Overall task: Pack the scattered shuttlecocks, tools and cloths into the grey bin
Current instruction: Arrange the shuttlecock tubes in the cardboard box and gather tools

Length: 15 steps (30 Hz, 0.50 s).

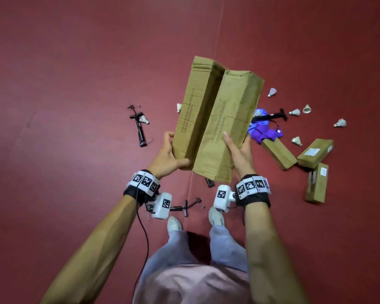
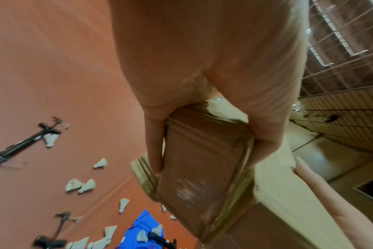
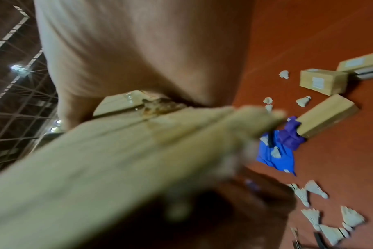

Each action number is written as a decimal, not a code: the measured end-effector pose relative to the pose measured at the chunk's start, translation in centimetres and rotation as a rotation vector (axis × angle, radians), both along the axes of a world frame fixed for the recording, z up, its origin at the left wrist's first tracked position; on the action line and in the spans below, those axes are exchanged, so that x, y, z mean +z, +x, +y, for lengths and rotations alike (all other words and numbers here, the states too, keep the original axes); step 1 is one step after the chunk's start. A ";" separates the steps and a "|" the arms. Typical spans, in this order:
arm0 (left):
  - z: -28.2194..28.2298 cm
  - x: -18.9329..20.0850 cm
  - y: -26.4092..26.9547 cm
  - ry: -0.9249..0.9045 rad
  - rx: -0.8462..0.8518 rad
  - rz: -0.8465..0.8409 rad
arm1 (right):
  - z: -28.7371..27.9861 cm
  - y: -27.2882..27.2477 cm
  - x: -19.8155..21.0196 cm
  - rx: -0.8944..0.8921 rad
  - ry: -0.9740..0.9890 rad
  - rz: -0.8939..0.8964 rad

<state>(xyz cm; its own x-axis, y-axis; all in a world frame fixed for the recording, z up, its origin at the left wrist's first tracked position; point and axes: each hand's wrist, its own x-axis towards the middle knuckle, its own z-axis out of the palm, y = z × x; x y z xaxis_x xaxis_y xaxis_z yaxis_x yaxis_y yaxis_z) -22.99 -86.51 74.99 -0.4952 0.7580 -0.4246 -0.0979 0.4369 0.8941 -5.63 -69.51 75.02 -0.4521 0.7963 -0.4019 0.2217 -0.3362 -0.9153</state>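
I hold two long cardboard boxes side by side above the red floor. My left hand (image 1: 169, 154) grips the near end of the left box (image 1: 198, 106), fingers and thumb round it (image 2: 202, 160). My right hand (image 1: 237, 150) holds the right box (image 1: 228, 119), thumb on top; it is blurred in the right wrist view (image 3: 96, 160). Shuttlecocks (image 1: 294, 112) lie scattered on the floor to the right. A black pump (image 1: 138, 126) lies to the left, another (image 1: 270, 116) on the blue cloth (image 3: 275, 158) beside a purple cloth (image 1: 266, 133). No grey bin is in view.
Three more cardboard boxes (image 1: 315, 153) lie on the floor at the right, one partly on the purple cloth. A small black pump (image 1: 182, 208) lies by my feet (image 1: 174, 223). A thin white line (image 1: 219, 29) crosses the red floor.
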 end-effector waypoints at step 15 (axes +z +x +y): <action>3.5 10.3 5.5 0.201 -0.111 -0.058 | 3.3 2.8 8.4 0.222 0.205 -0.061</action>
<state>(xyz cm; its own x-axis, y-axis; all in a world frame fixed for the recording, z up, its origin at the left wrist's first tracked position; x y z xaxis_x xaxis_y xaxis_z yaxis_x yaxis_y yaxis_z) -17.50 -83.03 85.24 -0.3832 0.8787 -0.2847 -0.1128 0.2614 0.9586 -2.78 -66.22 83.43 -0.6044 0.7480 -0.2743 0.3253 -0.0826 -0.9420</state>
